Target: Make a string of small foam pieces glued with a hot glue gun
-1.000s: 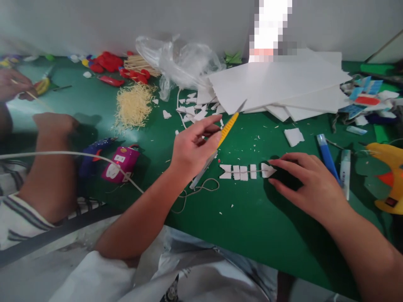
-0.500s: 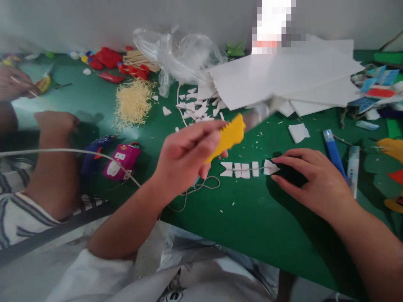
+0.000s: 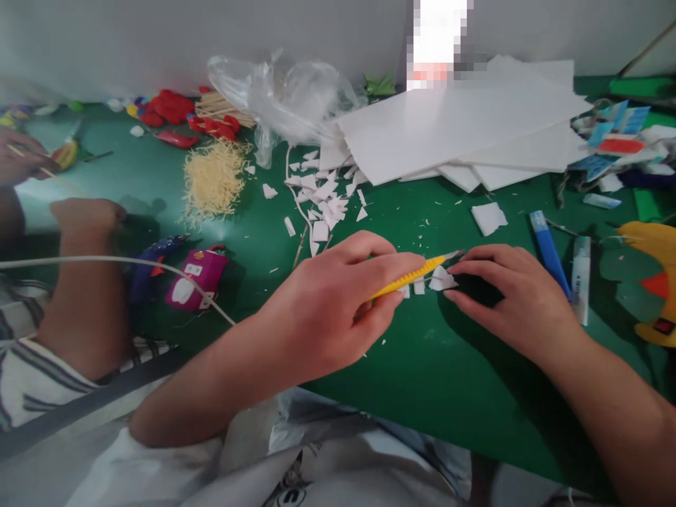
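Observation:
My left hand point(image 3: 327, 303) is closed round a yellow utility knife point(image 3: 409, 277). Its thin blade points right, just above a small pointed white foam piece point(image 3: 442, 279). My right hand point(image 3: 520, 296) holds that piece on the table, forefinger at its upper edge and thumb at its lower edge. Left of it lie narrow white foam strips point(image 3: 419, 286) in a row, partly hidden by my left hand. A thin string runs across them.
White foam sheets point(image 3: 448, 127) lie at the back, beside foam scraps point(image 3: 322, 201) and a clear plastic bag point(image 3: 306, 98). Shredded yellow paper point(image 3: 214, 179), a purple box point(image 3: 198, 280) and a glue gun point(image 3: 153, 264) lie left. A co-worker's arm point(image 3: 87, 267) rests at far left. A blue pen-like tube point(image 3: 551, 255) lies right.
My left hand has brought the knife down and right, its blade now close to the pointed foam piece. My right hand stays at that piece. The view has shifted slightly.

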`<state>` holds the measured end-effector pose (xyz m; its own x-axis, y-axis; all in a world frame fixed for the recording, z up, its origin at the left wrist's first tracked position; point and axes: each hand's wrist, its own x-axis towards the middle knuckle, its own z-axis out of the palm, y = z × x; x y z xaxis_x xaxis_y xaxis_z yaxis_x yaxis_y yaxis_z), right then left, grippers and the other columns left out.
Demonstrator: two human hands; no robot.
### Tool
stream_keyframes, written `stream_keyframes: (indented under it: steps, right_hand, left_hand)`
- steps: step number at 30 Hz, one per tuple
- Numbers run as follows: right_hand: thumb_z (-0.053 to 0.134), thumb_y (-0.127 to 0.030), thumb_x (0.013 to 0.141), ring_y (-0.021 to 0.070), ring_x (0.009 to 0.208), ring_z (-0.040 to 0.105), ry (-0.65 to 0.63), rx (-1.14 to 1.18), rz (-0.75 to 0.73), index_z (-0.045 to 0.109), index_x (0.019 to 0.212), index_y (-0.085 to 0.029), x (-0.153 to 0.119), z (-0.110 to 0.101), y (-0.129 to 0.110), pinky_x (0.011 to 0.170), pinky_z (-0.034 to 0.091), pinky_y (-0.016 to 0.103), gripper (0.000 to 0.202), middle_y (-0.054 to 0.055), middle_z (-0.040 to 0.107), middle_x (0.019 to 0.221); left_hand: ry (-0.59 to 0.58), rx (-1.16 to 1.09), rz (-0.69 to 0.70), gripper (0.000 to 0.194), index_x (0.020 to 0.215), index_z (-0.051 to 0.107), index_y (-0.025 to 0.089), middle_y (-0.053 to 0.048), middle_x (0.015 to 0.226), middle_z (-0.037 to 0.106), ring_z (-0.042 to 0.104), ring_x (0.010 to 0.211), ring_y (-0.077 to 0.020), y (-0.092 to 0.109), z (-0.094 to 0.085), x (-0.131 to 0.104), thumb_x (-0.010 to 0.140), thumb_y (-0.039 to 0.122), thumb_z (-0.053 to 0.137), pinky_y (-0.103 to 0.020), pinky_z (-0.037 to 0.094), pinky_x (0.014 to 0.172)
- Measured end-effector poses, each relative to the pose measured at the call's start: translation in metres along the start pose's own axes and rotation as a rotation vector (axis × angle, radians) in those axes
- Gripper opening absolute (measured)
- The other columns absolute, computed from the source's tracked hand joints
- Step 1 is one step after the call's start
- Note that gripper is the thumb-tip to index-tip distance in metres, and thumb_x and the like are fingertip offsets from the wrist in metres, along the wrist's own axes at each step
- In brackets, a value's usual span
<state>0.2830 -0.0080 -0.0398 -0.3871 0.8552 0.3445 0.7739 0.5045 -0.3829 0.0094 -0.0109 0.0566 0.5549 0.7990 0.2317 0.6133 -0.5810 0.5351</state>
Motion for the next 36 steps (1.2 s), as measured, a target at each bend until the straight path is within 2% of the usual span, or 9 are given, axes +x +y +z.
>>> stream_keyframes:
  steps: [4,7,10,15,19,22,26,36]
  right_hand:
    - [0.062,-0.032,0.09,0.0265,0.097,0.068,-0.045,0.032,0.011,0.073,0.104,-0.028,-0.001,-0.003,0.002,0.084,0.055,0.047,0.018,0.008,0.07,0.108]
    - [0.06,-0.031,0.091,0.0254,0.096,0.067,-0.031,0.053,0.012,0.073,0.101,-0.027,-0.002,-0.002,0.004,0.083,0.056,0.045,0.017,0.009,0.07,0.107]
    - [0.061,-0.03,0.091,0.0245,0.093,0.067,-0.004,0.08,0.003,0.072,0.099,-0.026,-0.002,0.0,0.005,0.08,0.056,0.044,0.014,0.009,0.07,0.105]
    - [0.063,-0.033,0.09,0.0251,0.095,0.069,-0.032,0.091,0.048,0.074,0.096,-0.028,-0.002,0.0,0.006,0.083,0.056,0.045,0.013,0.008,0.071,0.105]
    - [0.063,-0.036,0.091,0.0257,0.095,0.069,-0.048,0.101,0.066,0.074,0.094,-0.029,-0.002,-0.002,0.008,0.082,0.056,0.046,0.014,0.008,0.071,0.105]
    - [0.063,-0.037,0.09,0.0264,0.095,0.069,-0.07,0.103,0.061,0.074,0.094,-0.029,-0.001,-0.003,0.01,0.082,0.057,0.046,0.013,0.008,0.072,0.106]
    - [0.063,-0.035,0.091,0.026,0.094,0.07,-0.063,0.099,0.036,0.074,0.094,-0.027,0.0,-0.003,0.011,0.08,0.058,0.045,0.013,0.008,0.072,0.105]
    - [0.063,-0.035,0.091,0.0257,0.092,0.07,-0.06,0.103,0.039,0.073,0.093,-0.027,0.001,-0.003,0.01,0.077,0.058,0.045,0.013,0.009,0.072,0.105]
  left_hand:
    - [0.098,0.064,-0.094,0.018,0.109,0.067,0.027,0.001,0.104,0.078,0.076,0.087,-0.0165,0.002,0.006,0.001,0.092,0.023,0.068,-0.026,0.063,0.077]
    - [0.189,0.066,-0.008,0.01,0.102,0.068,0.028,0.002,0.105,0.078,0.075,0.092,-0.0159,0.0,0.01,0.0,0.093,0.024,0.069,-0.026,0.064,0.083]
    - [0.229,0.03,0.051,0.012,0.102,0.067,0.029,0.004,0.105,0.078,0.075,0.09,-0.0135,0.0,0.013,-0.001,0.092,0.024,0.07,-0.024,0.064,0.082]
    - [0.206,0.017,-0.047,0.018,0.103,0.065,0.028,0.005,0.101,0.079,0.077,0.092,-0.0129,0.005,0.02,-0.004,0.089,0.02,0.074,-0.022,0.065,0.083]
    - [0.164,0.008,-0.004,0.019,0.103,0.065,0.026,0.003,0.102,0.079,0.077,0.095,-0.0136,0.004,0.026,-0.005,0.09,0.015,0.073,-0.025,0.064,0.091]
    - [0.148,-0.009,0.013,0.019,0.104,0.064,0.026,0.002,0.103,0.079,0.077,0.096,-0.0146,0.001,0.029,-0.005,0.09,0.015,0.072,-0.027,0.064,0.092]
    - [0.147,0.004,0.026,0.021,0.104,0.063,0.025,0.002,0.104,0.079,0.076,0.097,-0.0132,-0.001,0.03,-0.004,0.089,0.015,0.074,-0.024,0.063,0.092]
    - [0.052,-0.003,0.059,0.018,0.103,0.061,0.022,0.0,0.106,0.076,0.074,0.1,-0.011,-0.001,0.028,-0.001,0.092,0.011,0.069,-0.021,0.058,0.098]
